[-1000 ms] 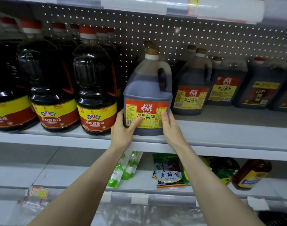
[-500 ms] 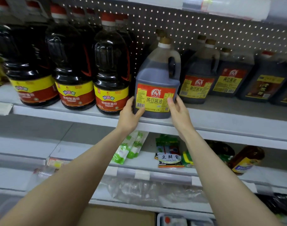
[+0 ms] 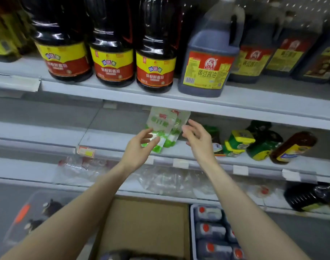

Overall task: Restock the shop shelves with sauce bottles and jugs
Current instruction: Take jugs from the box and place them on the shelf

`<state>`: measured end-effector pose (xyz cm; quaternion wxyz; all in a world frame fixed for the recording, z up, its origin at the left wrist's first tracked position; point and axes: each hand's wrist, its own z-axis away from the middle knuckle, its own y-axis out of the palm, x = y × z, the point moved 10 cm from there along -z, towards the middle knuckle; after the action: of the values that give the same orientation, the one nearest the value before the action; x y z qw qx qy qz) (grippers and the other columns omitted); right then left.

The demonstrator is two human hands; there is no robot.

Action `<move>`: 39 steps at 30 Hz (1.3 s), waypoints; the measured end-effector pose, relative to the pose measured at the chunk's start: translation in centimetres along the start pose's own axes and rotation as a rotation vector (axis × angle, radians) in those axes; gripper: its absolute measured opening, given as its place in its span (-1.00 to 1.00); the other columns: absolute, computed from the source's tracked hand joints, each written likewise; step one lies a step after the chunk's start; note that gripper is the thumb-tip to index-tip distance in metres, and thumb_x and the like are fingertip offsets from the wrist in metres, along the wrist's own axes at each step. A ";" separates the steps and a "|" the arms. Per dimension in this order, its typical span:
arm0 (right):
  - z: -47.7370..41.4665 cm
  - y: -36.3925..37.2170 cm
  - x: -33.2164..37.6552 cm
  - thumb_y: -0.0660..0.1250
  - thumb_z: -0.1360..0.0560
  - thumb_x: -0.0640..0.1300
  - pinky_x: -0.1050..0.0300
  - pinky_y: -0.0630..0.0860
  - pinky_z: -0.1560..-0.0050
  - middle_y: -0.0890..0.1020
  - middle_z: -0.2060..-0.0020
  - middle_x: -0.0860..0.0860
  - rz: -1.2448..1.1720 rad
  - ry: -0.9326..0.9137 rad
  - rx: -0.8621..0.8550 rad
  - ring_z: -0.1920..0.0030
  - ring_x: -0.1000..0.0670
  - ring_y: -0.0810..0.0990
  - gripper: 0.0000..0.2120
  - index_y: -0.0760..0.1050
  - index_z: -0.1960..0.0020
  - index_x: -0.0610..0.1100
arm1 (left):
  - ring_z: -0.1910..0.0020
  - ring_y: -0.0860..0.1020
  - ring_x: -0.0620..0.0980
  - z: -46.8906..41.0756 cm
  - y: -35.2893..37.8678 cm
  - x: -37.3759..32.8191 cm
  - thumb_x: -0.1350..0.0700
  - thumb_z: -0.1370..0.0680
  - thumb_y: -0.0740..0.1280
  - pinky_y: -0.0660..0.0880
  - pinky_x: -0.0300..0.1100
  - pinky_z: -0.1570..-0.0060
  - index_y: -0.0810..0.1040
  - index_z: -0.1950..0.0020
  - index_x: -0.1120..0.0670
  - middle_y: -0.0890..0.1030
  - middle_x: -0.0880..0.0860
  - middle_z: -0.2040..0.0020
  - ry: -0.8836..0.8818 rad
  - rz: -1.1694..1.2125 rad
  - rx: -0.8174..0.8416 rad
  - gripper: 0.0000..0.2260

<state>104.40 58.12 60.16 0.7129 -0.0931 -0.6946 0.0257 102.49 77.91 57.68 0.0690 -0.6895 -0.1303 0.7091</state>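
Two hands are empty now: the left hand [image 3: 139, 147] and the right hand [image 3: 198, 139] float with fingers loosely spread, palms turned toward each other, holding nothing. The soy sauce jug [image 3: 207, 59] stands upright on the shelf [image 3: 111, 94] above them, just up from the right hand, with three round bottles [image 3: 113, 66] up from the left hand. Half a second ago both hands were pressed against that jug's label. They have let go and dropped below the shelf edge, and the view has tipped down. The next stock, a tray of red-capped jugs [image 3: 211, 231], lies well below the hands, under the right forearm, so the right hand is probably nearer. Whether those jugs stand or lie I cannot tell. A cardboard box [image 3: 145, 226] sits beneath, between the forearms.
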 end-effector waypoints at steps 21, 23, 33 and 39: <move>18.5 21.4 -44.9 0.38 -0.52 -0.05 0.31 0.45 -0.06 0.61 0.05 0.12 0.177 0.619 0.413 -0.05 0.07 0.58 -0.73 0.49 -0.19 -0.08 | 0.16 0.53 -0.24 22.5 -3.9 48.2 0.11 -0.55 0.35 0.48 -0.47 0.10 0.49 -0.28 0.21 0.61 0.04 0.05 -0.770 -0.001 -0.172 -0.67; 20.5 22.9 -49.3 0.40 -0.50 -0.06 0.25 0.48 -0.05 0.61 0.10 0.15 0.192 0.663 0.433 -0.04 0.06 0.60 -0.75 0.51 -0.16 -0.07 | 0.11 0.54 -0.15 24.4 -3.8 51.8 0.09 -0.56 0.34 0.43 -0.52 0.18 0.49 -0.29 0.17 0.60 0.05 0.01 -0.810 -0.029 -0.174 -0.67; 28.0 28.3 -63.5 0.33 -0.54 0.03 0.26 0.39 -0.18 0.49 -0.31 0.01 0.262 0.784 0.646 -0.27 0.10 0.45 -0.51 0.37 -0.42 -0.09 | -0.11 0.53 -0.05 29.2 -1.3 67.5 -0.07 -0.58 0.26 0.48 -0.11 -0.11 0.45 -0.36 0.08 0.57 0.03 -0.15 -0.918 -0.070 -0.107 -0.61; 30.6 29.8 -65.5 0.35 -0.48 0.16 0.36 0.23 -0.26 0.19 -0.47 0.16 0.231 0.769 0.709 -0.47 0.14 0.16 -0.40 0.28 -0.47 0.09 | -0.25 0.45 -0.08 29.3 0.1 71.3 -0.08 -0.62 0.17 0.37 -0.17 -0.23 0.39 -0.43 0.00 0.49 -0.01 -0.30 -0.898 -0.044 -0.052 -0.60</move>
<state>74.49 79.50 -8.92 0.8962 0.0750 -0.3170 0.3011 70.50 94.97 -10.39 0.0032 -0.3122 -0.1799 0.9328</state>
